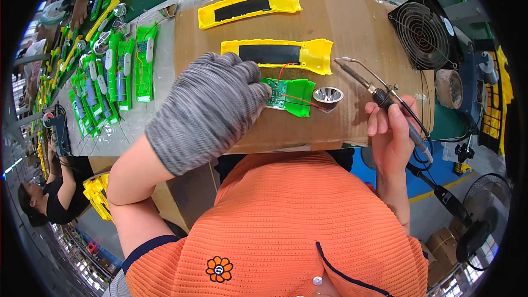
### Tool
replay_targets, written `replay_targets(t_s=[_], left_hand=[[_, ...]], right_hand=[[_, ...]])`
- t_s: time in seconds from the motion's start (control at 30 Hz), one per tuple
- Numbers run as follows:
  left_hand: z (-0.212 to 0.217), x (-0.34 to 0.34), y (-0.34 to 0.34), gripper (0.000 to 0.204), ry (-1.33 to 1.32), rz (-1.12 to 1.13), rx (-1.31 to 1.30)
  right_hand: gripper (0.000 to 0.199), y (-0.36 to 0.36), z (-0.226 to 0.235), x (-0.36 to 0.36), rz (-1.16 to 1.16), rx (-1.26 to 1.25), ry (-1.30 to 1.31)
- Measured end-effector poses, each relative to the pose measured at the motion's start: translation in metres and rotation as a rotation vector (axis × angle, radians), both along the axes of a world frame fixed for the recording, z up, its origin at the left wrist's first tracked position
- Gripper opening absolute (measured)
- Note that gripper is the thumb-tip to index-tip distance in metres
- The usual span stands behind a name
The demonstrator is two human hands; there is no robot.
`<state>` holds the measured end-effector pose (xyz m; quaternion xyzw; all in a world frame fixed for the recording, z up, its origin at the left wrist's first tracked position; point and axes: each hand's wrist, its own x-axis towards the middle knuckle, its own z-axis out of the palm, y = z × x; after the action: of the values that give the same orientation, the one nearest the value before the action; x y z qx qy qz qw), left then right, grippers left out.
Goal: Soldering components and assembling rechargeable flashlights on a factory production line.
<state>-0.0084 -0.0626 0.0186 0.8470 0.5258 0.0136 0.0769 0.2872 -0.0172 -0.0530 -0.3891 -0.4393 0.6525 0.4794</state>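
head view: gloved left hand (212,111) pins green casing (294,98).

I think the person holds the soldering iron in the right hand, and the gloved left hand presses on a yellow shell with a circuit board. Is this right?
Not quite: in the head view the shell under the gloved left hand is green, not yellow; the yellow shells lie farther back on the cardboard. The rest holds: the right hand holds the soldering iron, and the circuit board sits in that shell.
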Motion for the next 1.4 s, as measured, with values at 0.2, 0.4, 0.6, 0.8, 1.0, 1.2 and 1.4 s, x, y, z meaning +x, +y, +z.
replay_targets(t_s=[0.2, 0.4, 0.6, 0.8, 1.0, 1.2, 1.4], left_hand=[[-0.016, -0.016, 0.034, 0.033, 0.091, 0.080, 0.257], [0.001, -0.019, 0.036, 0.046, 0.228, -0.058, 0.002], [-0.027, -0.026, -0.014, 0.076, 0.020, -0.043, -0.047], [0.004, -0.080, 0.089, 0.073, 0.012, 0.061, 0.234], [-0.035, -0.149, 0.201, 0.075, 0.327, 0.170, 0.096], [-0.022, -0.112, 0.170, 0.085, 0.210, 0.049, 0.214], [-0.041, -0.053, 0.075, 0.085, 0.083, -0.103, -0.046]], right_hand=[[0.007, 0.004, -0.009, 0.006, -0.046, -0.015, 0.206], [0.006, 0.005, -0.015, 0.010, -0.088, -0.060, 0.253], [0.009, 0.006, -0.013, 0.011, -0.070, -0.069, 0.268], [0.012, 0.008, -0.012, 0.012, -0.111, -0.095, 0.253], [0.012, 0.007, -0.012, 0.009, -0.091, -0.077, 0.258], [0.013, 0.006, -0.012, 0.014, -0.127, -0.094, 0.259], [0.012, 0.010, -0.012, 0.008, -0.126, -0.114, 0.288]])
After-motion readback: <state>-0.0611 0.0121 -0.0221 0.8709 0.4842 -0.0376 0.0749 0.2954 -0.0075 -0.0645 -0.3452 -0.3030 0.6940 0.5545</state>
